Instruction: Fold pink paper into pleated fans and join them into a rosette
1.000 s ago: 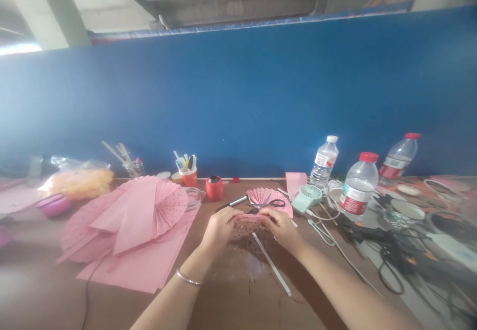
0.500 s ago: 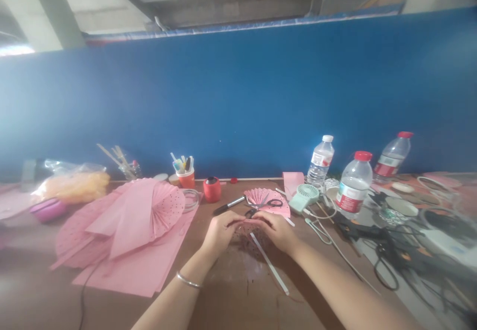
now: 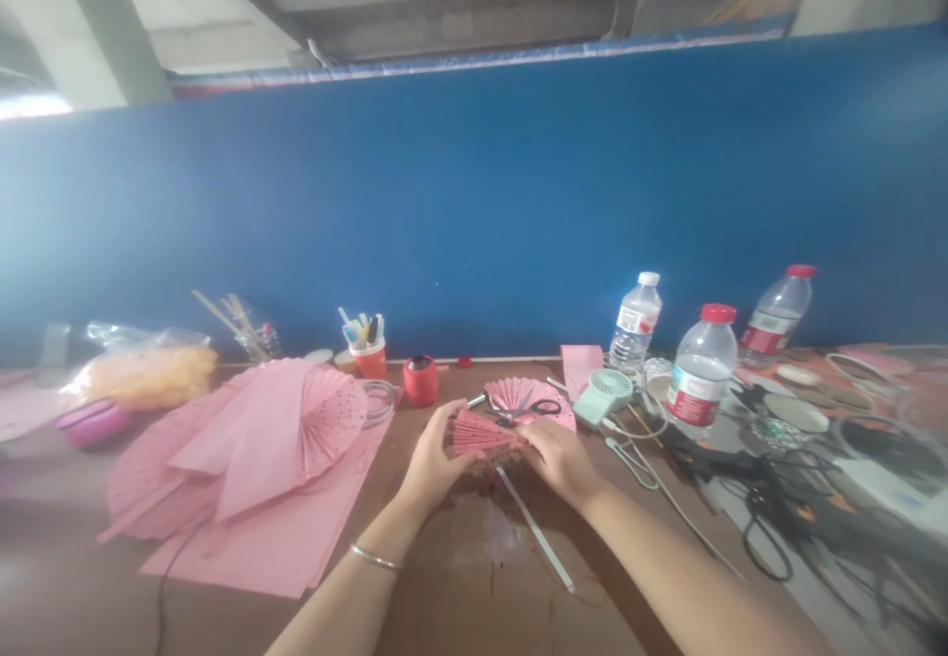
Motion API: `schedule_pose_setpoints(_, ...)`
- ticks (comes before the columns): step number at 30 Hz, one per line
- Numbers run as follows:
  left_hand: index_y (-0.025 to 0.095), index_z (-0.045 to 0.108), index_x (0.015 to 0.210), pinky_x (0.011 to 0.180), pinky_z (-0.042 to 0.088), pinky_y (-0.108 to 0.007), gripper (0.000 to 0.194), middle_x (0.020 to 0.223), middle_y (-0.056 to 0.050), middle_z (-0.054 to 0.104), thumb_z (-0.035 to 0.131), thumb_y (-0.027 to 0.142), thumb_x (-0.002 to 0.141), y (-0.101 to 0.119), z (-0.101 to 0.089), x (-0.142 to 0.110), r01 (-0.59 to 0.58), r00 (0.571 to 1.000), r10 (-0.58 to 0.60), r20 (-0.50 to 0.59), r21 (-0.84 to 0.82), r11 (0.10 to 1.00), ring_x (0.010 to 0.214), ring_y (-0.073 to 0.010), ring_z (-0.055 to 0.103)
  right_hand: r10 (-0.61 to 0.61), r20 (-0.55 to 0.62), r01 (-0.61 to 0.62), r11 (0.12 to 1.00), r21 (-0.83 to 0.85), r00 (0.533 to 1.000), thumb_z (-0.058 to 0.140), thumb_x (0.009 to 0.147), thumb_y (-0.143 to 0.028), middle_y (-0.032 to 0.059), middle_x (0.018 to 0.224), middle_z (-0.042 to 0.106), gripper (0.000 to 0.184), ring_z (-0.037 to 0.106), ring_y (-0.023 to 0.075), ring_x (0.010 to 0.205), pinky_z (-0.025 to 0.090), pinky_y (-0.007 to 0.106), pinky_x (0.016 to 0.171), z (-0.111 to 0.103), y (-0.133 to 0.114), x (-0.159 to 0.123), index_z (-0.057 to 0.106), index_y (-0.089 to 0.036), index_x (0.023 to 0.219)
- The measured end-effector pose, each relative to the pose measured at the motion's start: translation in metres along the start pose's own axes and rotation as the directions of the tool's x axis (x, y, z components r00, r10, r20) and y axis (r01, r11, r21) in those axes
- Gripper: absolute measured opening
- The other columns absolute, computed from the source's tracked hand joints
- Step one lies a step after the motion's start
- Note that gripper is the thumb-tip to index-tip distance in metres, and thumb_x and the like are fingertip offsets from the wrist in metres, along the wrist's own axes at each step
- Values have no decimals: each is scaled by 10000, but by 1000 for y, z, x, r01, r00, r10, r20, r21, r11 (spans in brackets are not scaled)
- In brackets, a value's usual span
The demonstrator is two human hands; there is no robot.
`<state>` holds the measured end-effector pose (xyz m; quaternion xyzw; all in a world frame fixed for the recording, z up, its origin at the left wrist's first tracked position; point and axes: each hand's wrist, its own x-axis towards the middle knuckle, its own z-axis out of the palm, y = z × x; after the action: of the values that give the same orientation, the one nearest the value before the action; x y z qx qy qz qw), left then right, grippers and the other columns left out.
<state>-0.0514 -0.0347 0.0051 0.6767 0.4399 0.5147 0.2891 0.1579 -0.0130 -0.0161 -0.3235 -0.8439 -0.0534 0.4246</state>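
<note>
Pink pleated paper (image 3: 483, 431) spans the gap between two bare hands above a brown table (image 3: 436, 602), its folds spreading toward the left and narrowing toward the right. The left hand (image 3: 432, 455), a silver bangle (image 3: 376, 557) at its wrist, grips the wide end, thumb below and fingers above. The right hand (image 3: 557, 456) pinches the narrow end, its fingers drawn close together.

Just beyond the hands, black-handled scissors (image 3: 546, 406) lie on a dotted fan (image 3: 518, 392), and the silver part of a marker (image 3: 476, 400) shows behind the left hand. Nearer the wearer, a white strip (image 3: 534, 530) slants across the table below the pleated paper.

To the left, larger pleated pieces (image 3: 326, 414) sit heaped on flat pink sheets (image 3: 318, 547), near a bag (image 3: 159, 371) of something yellow and a purple item (image 3: 95, 423). A red container (image 3: 422, 381) and a cup (image 3: 368, 358) of pens stand farther back.

To the right, a mint-green mini fan (image 3: 608, 388) rests beside a white-capped bottle (image 3: 635, 325); two red-capped bottles (image 3: 700, 379) stand beyond it. Dark cables (image 3: 770, 547) tangle at the far right, and a blue partition (image 3: 444, 202) backs the scene.
</note>
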Motion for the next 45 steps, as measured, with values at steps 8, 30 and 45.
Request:
schedule_pose_setpoints(8, 176, 450, 1065, 751, 478, -304, 405, 886, -35, 602, 605, 189, 691, -10, 5, 4, 147, 989, -142, 40, -272, 951, 839, -169, 600, 221, 44, -226, 956, 189, 974, 499, 815, -384, 83, 851, 625, 265, 578, 217, 804, 455, 327, 706, -1, -2, 1, 557, -176, 969)
schedule_pose_setpoints(30, 168, 521, 985, 761, 446, -270, 310, 884, -26, 621, 439, 115, 692, -36, -11, 12, 93, 987, -82, -136, 77, 993, 798, -139, 587, 679, 40, -490, 487, 723, 733, 551, 712, -306, 0, 734, 528, 157, 505, 137, 606, 411, 255, 542, 7, 3, -3, 479, -191, 792)
schedule_pose_setpoints(45, 167, 635, 916, 826, 264, -495, 337, 1000, -153, 564, 388, 64, 711, -33, -77, 4, 461, 878, -134, -460, 734, 499, 1053, -361, 385, 624, -35, -542, 704, 459, 781, 436, 747, -242, 59, 826, 555, 178, 552, 210, 741, 463, 331, 636, 9, -4, -2, 477, -192, 913)
